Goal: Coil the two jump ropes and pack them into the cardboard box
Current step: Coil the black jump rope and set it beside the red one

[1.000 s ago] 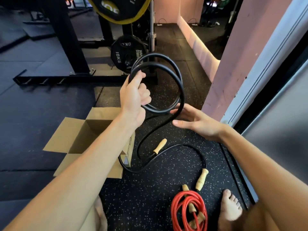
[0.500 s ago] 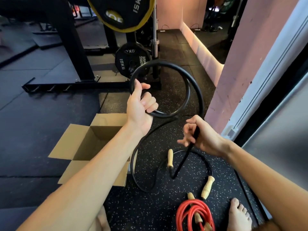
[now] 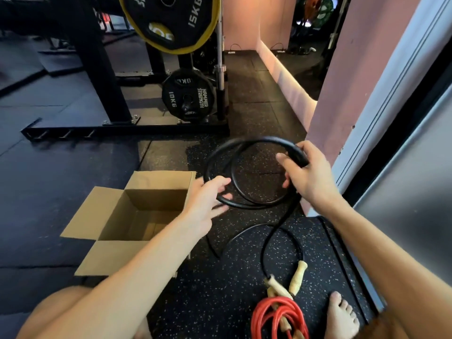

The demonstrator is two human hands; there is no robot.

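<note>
While the black jump rope (image 3: 264,138) hangs in a loose coil of two or three loops above the speckled rubber floor (image 3: 220,289), both hands are on it. The right grip (image 3: 308,177) is clenched round the bundled strands at the coil's far right side, thumb pointing left across the loops. The left grip (image 3: 208,199) meets the coil at its near left edge; it seems to pinch the rope between thumb above and fingers below, though blur softens the fingers there.

From the right grip a tail of black rope drops to the floor, curves into a wide loop and ends near two wooden handles (image 3: 297,277) lying side by side. Just near of them sits the red jump rope (image 3: 276,314), already wound into a tight coil, with wooden handles partly tucked inside. A bare foot (image 3: 342,316) rests on the floor just right of the red coil.

The cardboard box (image 3: 159,179) stands open on the floor to the left of the hands, its flaps spread outward and its brown bottom showing.

Farther off, a black rack (image 3: 97,69) carries a yellow-rimmed weight plate (image 3: 171,20), and a smaller black plate (image 3: 188,96) hangs low on it. A pink wall (image 3: 342,81) rises on the right.
</note>
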